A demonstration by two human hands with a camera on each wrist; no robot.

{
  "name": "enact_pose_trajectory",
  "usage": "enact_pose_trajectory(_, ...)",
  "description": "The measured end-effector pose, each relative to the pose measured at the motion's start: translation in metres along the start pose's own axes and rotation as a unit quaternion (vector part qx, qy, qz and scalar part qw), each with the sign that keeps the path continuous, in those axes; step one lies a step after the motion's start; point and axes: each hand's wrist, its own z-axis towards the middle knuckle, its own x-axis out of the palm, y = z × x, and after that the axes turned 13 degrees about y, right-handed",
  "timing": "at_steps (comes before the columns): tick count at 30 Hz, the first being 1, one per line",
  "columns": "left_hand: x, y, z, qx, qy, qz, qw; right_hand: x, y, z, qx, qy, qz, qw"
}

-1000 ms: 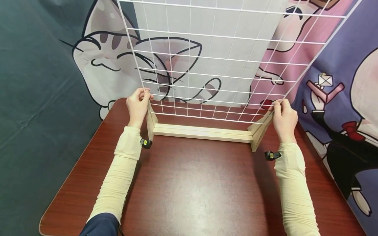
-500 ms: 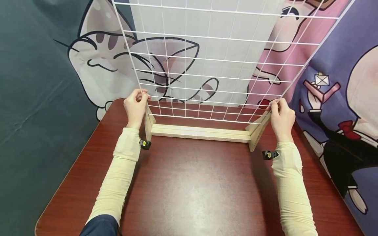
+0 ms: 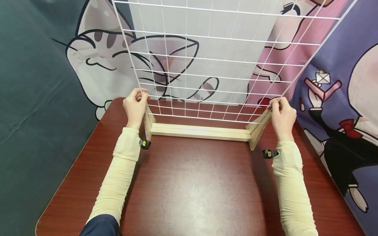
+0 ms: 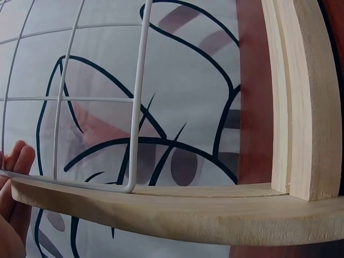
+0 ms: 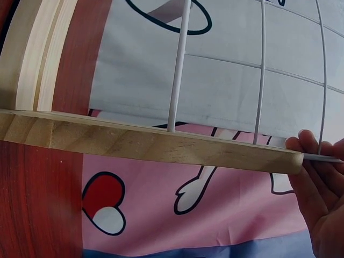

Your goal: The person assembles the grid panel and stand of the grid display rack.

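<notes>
A white wire grid panel stands upright, its lower end between the two side pieces of a wooden stand. My left hand pinches the panel's left edge wire just above the left side piece. On the other edge, my right hand pinches the wire by the top of the right side piece. In both wrist views the panel's bottom wire sits apart from the grooved crossbar, up along the side pieces. The panel's top runs out of the head view.
The stand rests on a reddish-brown table. Behind it hangs a cloth printed with cartoon figures, with a plain green part at the left. A small black wrist camera is strapped at each wrist.
The view has shifted slightly, so hands, panel and stand appear a little further left than a second ago. Both hands keep their hold on the panel's edges.
</notes>
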Motion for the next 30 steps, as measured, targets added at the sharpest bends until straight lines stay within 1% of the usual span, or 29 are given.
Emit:
enact_pose_trajectory(6,0.0003,-0.0012,0.0003,0.005,-0.007,0.019,0.9998,-0.0004,-0.0006,0.0004,-0.007,-0.005,-0.002,1.0)
enact_pose_trajectory(13,0.0003,-0.0016,0.0003,0.006,-0.01,0.024,0.9996,-0.0002,0.0007,0.0,-0.011,-0.008,-0.014,1.0)
enact_pose_trajectory(22,0.0001,-0.0019,0.0014,-0.004,-0.01,0.028,0.9995,0.0008,0.0011,-0.0004,-0.011,-0.016,-0.03,0.999)
enact_pose_trajectory(26,0.0001,-0.0018,0.0012,-0.002,-0.012,0.037,0.9992,0.0007,0.0017,-0.0006,-0.015,-0.021,-0.037,0.999)
enact_pose_trajectory(30,0.0003,-0.001,0.0008,0.003,-0.017,0.038,0.9991,0.0016,0.0018,-0.0006,-0.019,-0.026,-0.032,0.999)
